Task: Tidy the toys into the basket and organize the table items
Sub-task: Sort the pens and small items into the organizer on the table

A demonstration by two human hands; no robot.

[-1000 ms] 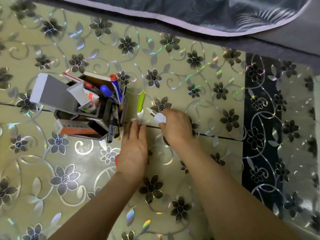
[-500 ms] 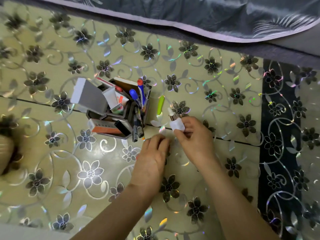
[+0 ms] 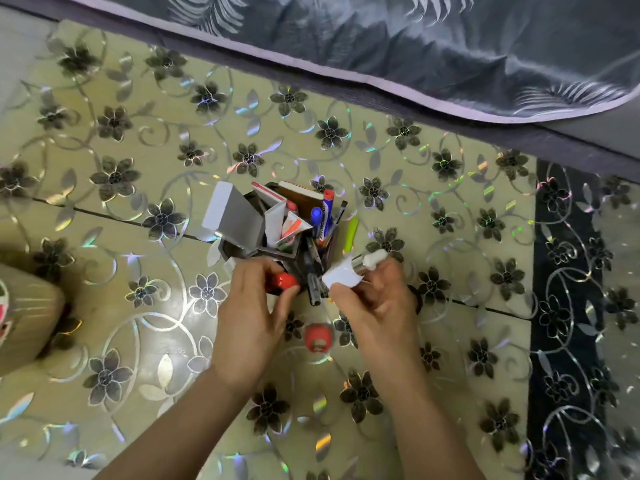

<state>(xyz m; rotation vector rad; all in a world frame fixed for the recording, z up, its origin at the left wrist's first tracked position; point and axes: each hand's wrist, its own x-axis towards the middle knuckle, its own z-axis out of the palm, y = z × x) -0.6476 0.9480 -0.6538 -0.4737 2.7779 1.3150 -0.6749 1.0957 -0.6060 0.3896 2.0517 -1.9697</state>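
Pinching red piece at front of organizer — left hand | right hand gripping white bottle — beside organizer | second red piece lying near organizer

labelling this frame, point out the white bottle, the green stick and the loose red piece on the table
white bottle (image 3: pixel 341 274): head view, its white body
green stick (image 3: pixel 351 233): head view, mid shaft
red piece (image 3: pixel 316 337): head view, its middle

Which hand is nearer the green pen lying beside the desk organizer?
Right. The right hand, gripping a white bottle, is just short of the green pen; the left hand, pinching a red toy, is farther left.
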